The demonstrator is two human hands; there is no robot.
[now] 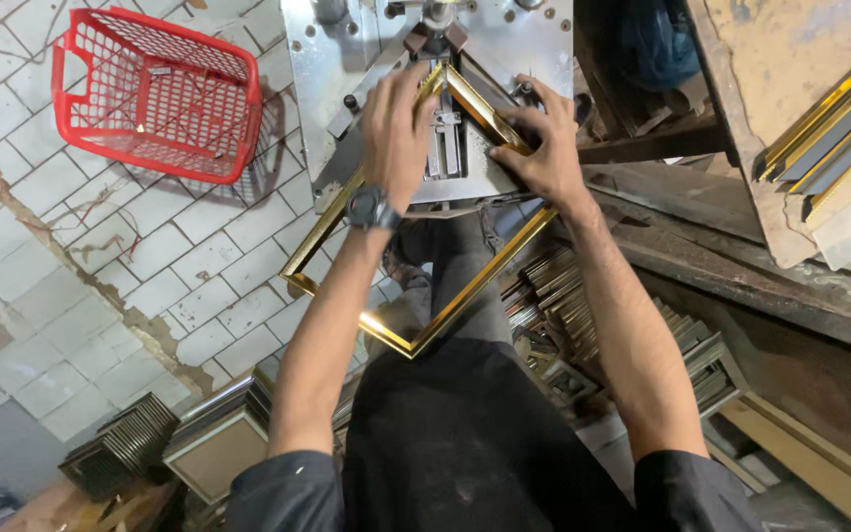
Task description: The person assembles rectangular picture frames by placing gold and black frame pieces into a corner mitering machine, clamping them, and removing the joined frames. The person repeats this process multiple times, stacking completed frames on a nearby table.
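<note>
At the upper left of the frame a red plastic basket (158,94) with a mesh wall stands tilted on the pale tiled floor (71,236), well apart from the work. Lower left, a stack of small dark frames (120,455) and a cream-faced frame (217,451) lie on the floor beside the person's elbow. Toward the middle, the left hand (396,133), with a dark wristwatch (372,209) on its wrist, lies palm-down with fingers spread over the left rail of a gold picture frame (342,222), pressing it flat against the grey metal machine table (327,69); it does not wrap around the rail. The frame sits as a diamond: its top corner is tucked into the V-shaped stop of the machine at the upper middle, and its long diagonal runs from there down toward the person's lap, where the bottom corner hangs free over the dark trousers. The right hand (542,148) presses down on the right rail just beside that top corner, fingers curled over the moulding. Both hands flank the corner at about equal nearness, the corner lying just above and between them. Right of the legs, bundles of striped moulding offcuts (583,305) are piled, and at the upper right gold and dark moulding lengths (839,128) rest slanted on a worn wooden bench (741,118). No labels or signs are readable.
</note>
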